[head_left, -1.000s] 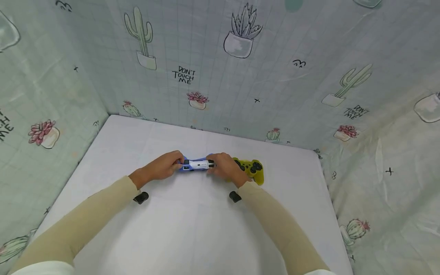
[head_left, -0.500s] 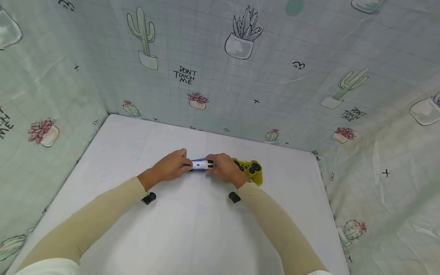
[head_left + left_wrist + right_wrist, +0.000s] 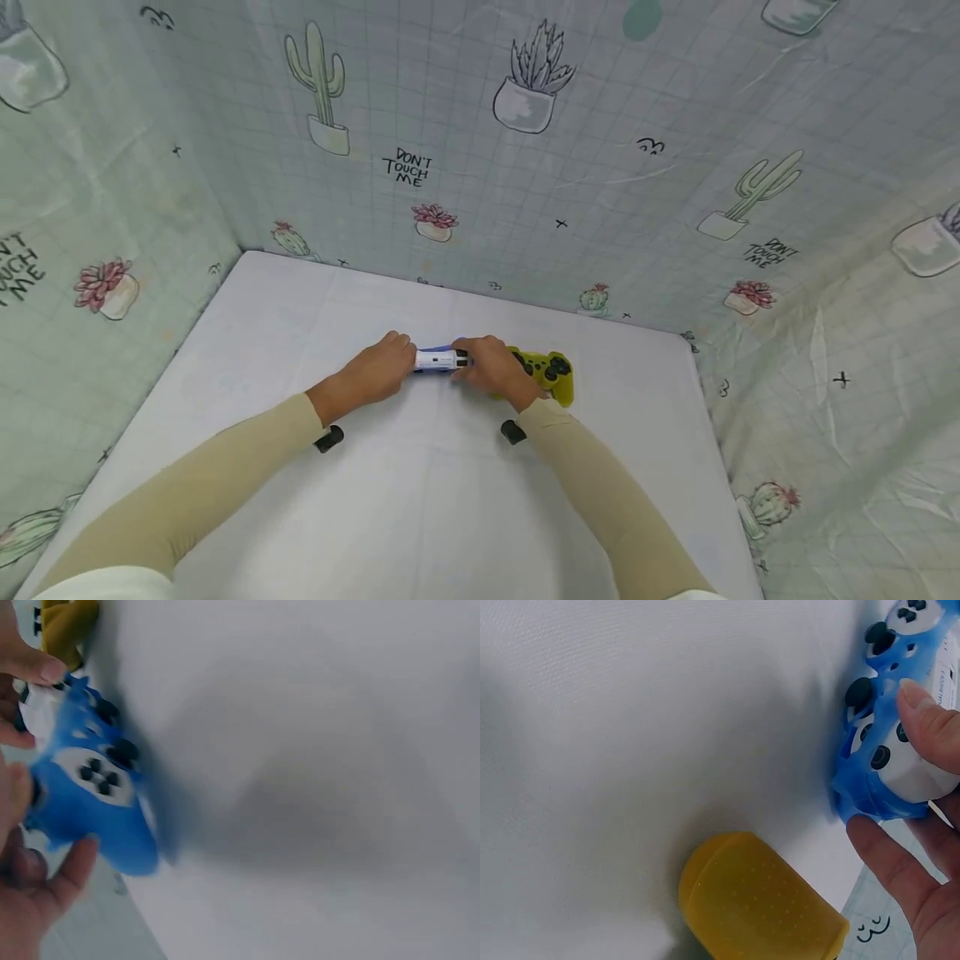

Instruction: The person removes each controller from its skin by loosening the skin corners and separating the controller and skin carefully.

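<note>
A white game controller (image 3: 911,772) is held on edge above the far part of the table, between both hands. Around it is a blue silicone cover (image 3: 124,836), which wraps the left grip, with the direction buttons showing through an opening. At the right end much of the white shell shows bare. My left hand (image 3: 377,367) grips the covered left end, a finger on the blue grip and the thumb near the black shoulder buttons. My right hand (image 3: 491,365) holds the right end, thumb on the white shell and fingers beneath. Part of the cover is hidden by the hands.
A yellow game controller (image 3: 555,375) lies on the white table (image 3: 442,500) just right of my right hand, partly behind that wrist. Cactus-printed cloth (image 3: 480,150) hangs around the table's back and sides. A black wrist device (image 3: 328,438) shows under the left forearm.
My left hand has shifted right along the controller and its fingers now wrap over the left end, where a blue corner showed earlier. My right hand has stayed in place.
</note>
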`<state>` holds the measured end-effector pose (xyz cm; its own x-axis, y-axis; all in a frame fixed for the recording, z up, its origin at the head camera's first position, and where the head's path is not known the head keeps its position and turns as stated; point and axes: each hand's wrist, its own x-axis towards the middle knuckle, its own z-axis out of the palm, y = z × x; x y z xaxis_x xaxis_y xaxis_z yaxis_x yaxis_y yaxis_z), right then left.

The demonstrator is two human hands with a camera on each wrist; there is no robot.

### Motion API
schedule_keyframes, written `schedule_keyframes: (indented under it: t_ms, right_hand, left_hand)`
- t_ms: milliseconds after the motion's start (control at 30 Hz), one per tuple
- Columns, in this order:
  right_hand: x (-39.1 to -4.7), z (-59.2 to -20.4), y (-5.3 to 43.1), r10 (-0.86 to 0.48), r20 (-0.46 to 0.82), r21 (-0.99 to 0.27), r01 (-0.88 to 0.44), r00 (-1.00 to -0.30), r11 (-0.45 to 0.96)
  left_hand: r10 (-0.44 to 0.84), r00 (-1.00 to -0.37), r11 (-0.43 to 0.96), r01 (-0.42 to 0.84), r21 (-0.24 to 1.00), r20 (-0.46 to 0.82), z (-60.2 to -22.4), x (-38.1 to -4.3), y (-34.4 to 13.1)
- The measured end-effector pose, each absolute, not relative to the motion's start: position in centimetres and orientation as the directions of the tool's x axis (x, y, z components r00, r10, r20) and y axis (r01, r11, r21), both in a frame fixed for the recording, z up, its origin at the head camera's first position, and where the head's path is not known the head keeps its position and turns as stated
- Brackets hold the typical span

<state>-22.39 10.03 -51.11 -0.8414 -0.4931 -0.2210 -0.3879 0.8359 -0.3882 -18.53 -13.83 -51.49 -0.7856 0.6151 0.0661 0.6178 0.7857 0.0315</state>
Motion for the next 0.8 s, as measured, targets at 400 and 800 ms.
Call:
schedule_keyframes:
  t_ms: [400, 800]
  right_hand:
    - [-22.4, -50.8, 9.6, -0.483, -0.229, -0.364, -0.386, -0.845, 0.848]
    - [-22.3, -50.8, 9.2, -0.470, -0.239, -0.352, -0.375, -0.850, 0.858]
  left_hand:
    - [0.651, -0.715, 0.746, 0.664, -0.042, 0.256, -55.0, -18.2, -18.5]
    - [0.547, -0.811, 0.830, 0.558, -0.009, 0.209, -56.2, -19.2, -19.3]
